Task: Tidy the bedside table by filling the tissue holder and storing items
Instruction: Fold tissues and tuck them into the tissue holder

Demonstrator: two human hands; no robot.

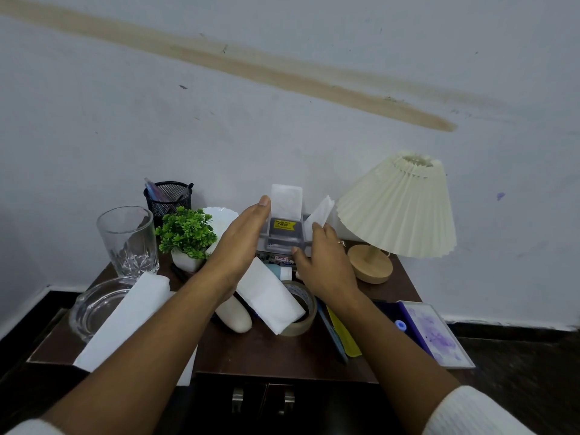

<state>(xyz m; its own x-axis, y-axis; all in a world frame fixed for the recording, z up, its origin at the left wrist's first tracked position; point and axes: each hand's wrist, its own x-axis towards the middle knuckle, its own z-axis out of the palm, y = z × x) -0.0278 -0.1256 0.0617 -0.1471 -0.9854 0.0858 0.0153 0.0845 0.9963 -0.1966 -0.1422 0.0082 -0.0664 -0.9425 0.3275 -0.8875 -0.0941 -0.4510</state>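
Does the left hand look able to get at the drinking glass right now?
Probably yes. The left hand is flat and grips nothing, and the drinking glass stands uncovered to its left. Only the small plant sits between them, and the hand could likely pass over it.

Single view here, worn on the head, looking forward and down from just above the near edge of the dark surface (266, 350). It sits close in: both forearms rise from the bottom corners, and the left hand (238, 246) and right hand (323, 265) land mid-frame. The lens is wide, so the wall (282, 105) fills the upper half, with the lamp (398, 205) off to the right.
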